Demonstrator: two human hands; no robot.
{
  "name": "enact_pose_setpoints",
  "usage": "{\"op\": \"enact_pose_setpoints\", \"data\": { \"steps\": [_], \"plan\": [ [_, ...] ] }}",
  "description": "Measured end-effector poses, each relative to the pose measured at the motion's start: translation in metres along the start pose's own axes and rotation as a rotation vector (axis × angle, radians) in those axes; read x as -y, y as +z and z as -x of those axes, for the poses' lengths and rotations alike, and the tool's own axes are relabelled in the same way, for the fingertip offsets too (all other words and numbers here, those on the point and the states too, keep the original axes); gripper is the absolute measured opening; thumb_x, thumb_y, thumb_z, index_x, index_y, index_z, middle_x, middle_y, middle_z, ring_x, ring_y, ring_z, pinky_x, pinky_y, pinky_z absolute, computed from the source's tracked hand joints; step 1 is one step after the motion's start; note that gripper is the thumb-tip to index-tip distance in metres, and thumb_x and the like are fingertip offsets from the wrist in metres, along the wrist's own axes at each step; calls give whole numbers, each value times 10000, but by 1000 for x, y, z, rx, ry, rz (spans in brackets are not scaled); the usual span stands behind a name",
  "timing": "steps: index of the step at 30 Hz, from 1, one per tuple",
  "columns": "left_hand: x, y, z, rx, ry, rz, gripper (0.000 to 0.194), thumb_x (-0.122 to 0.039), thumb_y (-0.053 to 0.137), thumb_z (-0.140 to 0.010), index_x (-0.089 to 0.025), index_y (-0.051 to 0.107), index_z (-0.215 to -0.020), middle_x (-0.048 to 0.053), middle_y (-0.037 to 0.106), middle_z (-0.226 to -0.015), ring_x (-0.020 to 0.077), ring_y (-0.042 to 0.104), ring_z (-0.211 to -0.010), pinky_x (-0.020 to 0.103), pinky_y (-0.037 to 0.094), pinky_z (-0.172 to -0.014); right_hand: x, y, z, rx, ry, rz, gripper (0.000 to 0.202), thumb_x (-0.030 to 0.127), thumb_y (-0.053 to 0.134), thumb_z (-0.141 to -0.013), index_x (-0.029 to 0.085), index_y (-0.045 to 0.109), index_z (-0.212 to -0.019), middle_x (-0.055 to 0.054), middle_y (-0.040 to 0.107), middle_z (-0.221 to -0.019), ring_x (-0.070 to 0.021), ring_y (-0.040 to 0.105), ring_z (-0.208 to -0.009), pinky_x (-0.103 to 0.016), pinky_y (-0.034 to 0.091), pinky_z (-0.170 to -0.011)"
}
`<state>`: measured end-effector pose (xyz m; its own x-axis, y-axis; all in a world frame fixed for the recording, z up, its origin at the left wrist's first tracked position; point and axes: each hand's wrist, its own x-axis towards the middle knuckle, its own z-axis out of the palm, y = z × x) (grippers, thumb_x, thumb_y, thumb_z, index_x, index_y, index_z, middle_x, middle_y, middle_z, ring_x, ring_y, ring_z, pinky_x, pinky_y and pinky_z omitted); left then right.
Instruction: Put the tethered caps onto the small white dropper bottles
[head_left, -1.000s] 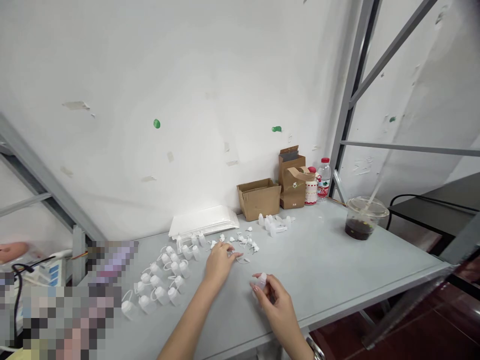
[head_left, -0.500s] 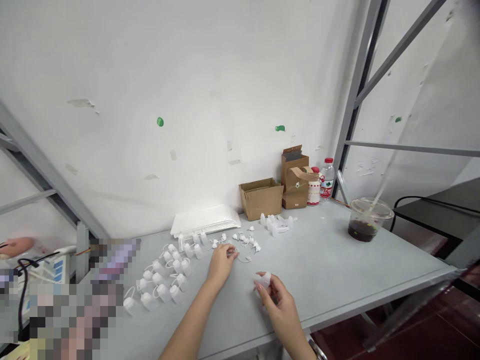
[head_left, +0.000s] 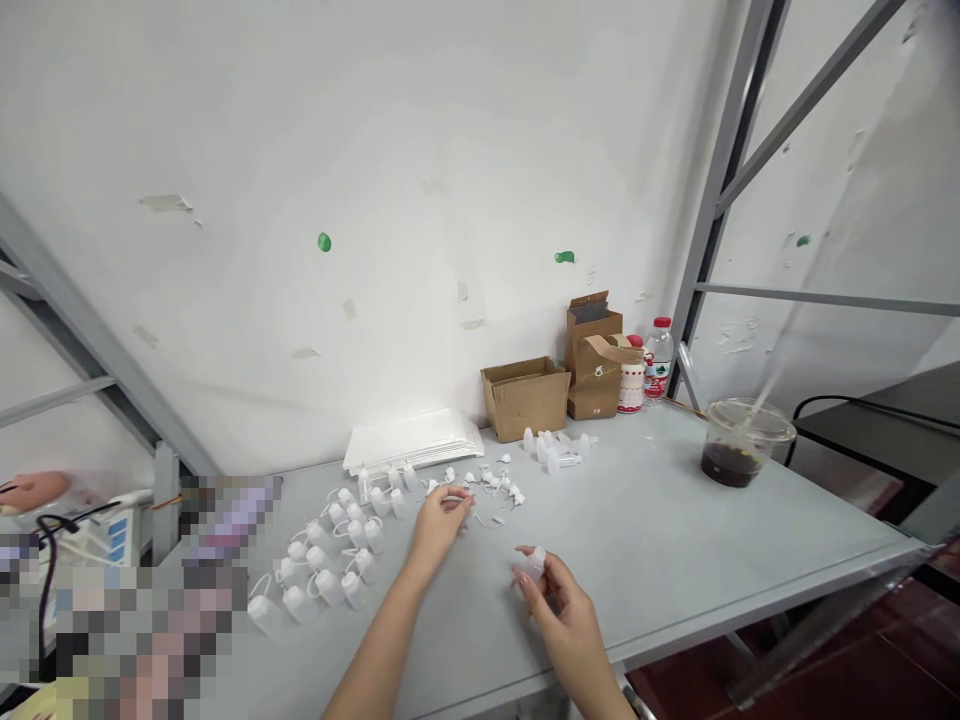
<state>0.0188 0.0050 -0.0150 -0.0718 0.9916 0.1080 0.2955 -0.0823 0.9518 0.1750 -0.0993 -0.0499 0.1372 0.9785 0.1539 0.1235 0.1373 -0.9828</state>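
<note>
Bottle | nearer than cardboard box | likely light, squeezable; grip sides | right hand clamped on it; left hand fingers: cannot tell

head view — forward, down at table

Right hand pinches a small bottle. Left hand is at the loose caps, fingers together; can't tell if it has one. Capped bottles grouped on the table, left side. Loose bottles by the cardboard box. Drink cup with straw, right side.
</note>
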Motion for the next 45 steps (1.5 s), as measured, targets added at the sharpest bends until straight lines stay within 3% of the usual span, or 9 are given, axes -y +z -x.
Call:
{"op": "enact_pose_setpoints", "data": {
  "steps": [6, 11, 14, 19, 34, 37, 40, 42, 45],
  "plan": [
    [-21, -11, 34, 33, -29, 262, 338, -477, 625, -617, -184, 487, -712, 109, 696, -897, 240, 650, -879, 366, 524, -736, 5, 0, -6, 35, -65, -88, 390, 377, 532, -796, 224, 553, -1153, -43, 590, -849, -171, 527, -686, -267, 461, -633],
    [-24, -13, 66, 68, -95, 407, 452, -426, 701, -571, -187, 526, -913, 81, 716, -808, 234, 669, -783, 370, 520, -729, 14, 9, -6, 76, -80, -108, 203, 333, 592, -752, 214, 678, -892, -27, 593, -751, -171, 526, -681, -259, 446, -644],
    [-25, -11, 77, 97, -79, 318, 374, -427, 688, -586, -169, 623, -849, 99, 713, -861, 237, 645, -866, 352, 491, -807, 15, 12, -2, 108, -27, -131, 228, 361, 593, -748, 201, 675, -890, -25, 610, -714, -169, 523, -643, -254, 439, -606],
    [-25, -9, 83, 108, -52, 215, 277, -384, 667, -626, -171, 685, -802, 92, 710, -908, 240, 626, -899, 342, 471, -834, 16, 11, 1, 166, -39, -68, 257, 359, 597, -749, 186, 670, -923, -24, 620, -693, -164, 518, -631, -248, 427, -595],
    [-30, -7, 85, 96, -48, 250, 201, -363, 657, -645, -179, 701, -713, 81, 713, -831, 229, 622, -853, 319, 471, -809, 17, 10, 1, 205, -110, 32, 224, 317, 608, -741, 189, 683, -908, -12, 548, -674, -157, 499, -622, -253, 414, -591],
    [-26, -1, 84, 23, -65, 327, 306, -350, 695, -606, -179, 653, -855, 99, 669, -985, 218, 611, -865, 324, 481, -783, 17, 9, 1, 205, -119, 22, 237, 335, 597, -756, 207, 679, -939, -5, 530, -670, -157, 493, -628, -252, 413, -598],
    [-20, 9, 85, -214, -88, 381, 539, -341, 744, -544, -207, 533, -1022, 127, 512, -1220, 214, 594, -899, 312, 501, -697, 16, 8, 0, 189, -124, 10, 259, 367, 590, -762, 215, 676, -954, 1, 511, -661, -156, 484, -626, -250, 408, -592],
    [-19, 15, 88, -328, -110, 366, 552, -354, 752, -530, -205, 515, -1006, 134, 497, -1218, 214, 594, -890, 305, 498, -665, 15, 8, 1, 175, -123, 4, 270, 374, 590, -762, 215, 672, -963, 2, 505, -659, -156, 478, -624, -249, 405, -589],
    [-22, 19, 92, -217, -136, 374, 405, -421, 716, -563, -164, 602, -855, 124, 638, -988, 229, 606, -863, 330, 481, -729, 13, 9, 2, 164, -113, -14, 267, 371, 587, -767, 212, 665, -966, 1, 509, -672, -155, 474, -635, -249, 399, -596]
  ]
}}
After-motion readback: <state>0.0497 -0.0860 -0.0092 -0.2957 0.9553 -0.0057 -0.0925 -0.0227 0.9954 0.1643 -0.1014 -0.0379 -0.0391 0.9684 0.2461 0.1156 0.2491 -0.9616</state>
